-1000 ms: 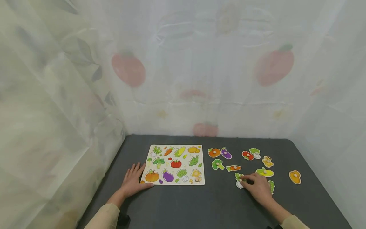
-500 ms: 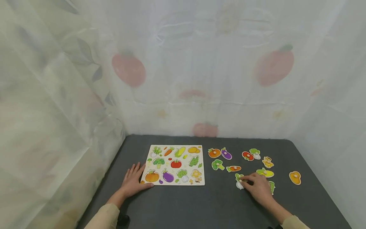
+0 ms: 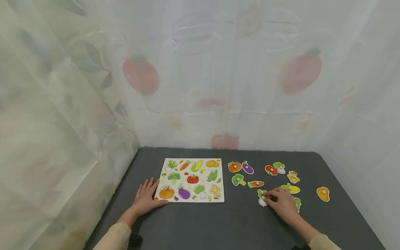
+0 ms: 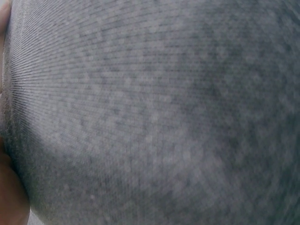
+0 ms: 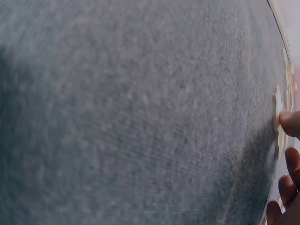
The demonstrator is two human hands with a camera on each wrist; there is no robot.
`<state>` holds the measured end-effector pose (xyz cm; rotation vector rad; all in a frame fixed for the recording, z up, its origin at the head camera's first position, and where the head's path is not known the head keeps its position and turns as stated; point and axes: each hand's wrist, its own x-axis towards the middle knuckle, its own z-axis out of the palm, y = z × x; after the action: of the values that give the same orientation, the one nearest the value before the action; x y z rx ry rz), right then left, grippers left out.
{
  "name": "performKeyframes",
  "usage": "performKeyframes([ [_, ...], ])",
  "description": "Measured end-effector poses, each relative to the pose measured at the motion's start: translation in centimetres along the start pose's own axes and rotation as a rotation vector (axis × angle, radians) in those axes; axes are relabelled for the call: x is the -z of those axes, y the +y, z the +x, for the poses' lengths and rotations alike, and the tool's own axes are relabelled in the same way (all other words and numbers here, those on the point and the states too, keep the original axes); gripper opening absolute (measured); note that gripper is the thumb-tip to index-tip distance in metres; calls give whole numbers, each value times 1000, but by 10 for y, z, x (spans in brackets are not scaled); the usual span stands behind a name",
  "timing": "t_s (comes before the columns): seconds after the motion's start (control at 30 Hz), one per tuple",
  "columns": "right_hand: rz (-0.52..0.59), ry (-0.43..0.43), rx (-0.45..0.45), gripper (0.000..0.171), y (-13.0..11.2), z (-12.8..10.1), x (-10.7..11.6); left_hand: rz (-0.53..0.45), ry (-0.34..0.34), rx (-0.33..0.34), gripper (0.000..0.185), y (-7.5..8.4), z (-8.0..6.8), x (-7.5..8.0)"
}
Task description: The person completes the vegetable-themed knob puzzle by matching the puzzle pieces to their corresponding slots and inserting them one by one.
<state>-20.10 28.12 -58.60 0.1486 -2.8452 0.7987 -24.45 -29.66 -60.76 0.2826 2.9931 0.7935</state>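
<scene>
My left hand [image 3: 146, 199] lies with its fingers spread at the lower left corner of a white vegetable puzzle board [image 3: 193, 202], the thumb along its front edge. To the right of the board, my right hand [image 3: 282, 204] pinches a white turnip puzzle piece [image 3: 262, 202] with green leaves, thumb and fingertip at its middle. In the right wrist view the thumb [image 5: 290, 124] meets the face of that piece [image 5: 276, 101], seen edge-on. Part of a green pea-pod piece [image 3: 298, 205] is hidden behind the right hand. The left wrist view shows mostly grey cloth [image 4: 150, 112].
Several knobbed pieces lie about: pumpkin [image 3: 234, 167], eggplant [image 3: 248, 168], broccoli [image 3: 238, 180], carrot [image 3: 256, 184], tomato [image 3: 271, 170], bok choy [image 3: 279, 167], mushroom [image 3: 293, 177], corn [image 3: 290, 188] and a yellow potato-like one [image 3: 323, 194]. A pale curtain [image 3: 200, 121] hangs behind the dark table [image 3: 212, 229].
</scene>
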Motion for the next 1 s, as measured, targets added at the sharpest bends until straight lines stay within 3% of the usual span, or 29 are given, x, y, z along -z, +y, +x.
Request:
performKeyframes([
  [0.47,-49,60,128,12,7,2,0,-11,20,-33,117,-3,-1,-2],
  [0.77,-41,28,121,11,4,4,2,17,-43,29,118,7,-2,7],
  [1.0,-11,72,154,11,-14,21,5,11,-57,42,118,8,-2,9],
])
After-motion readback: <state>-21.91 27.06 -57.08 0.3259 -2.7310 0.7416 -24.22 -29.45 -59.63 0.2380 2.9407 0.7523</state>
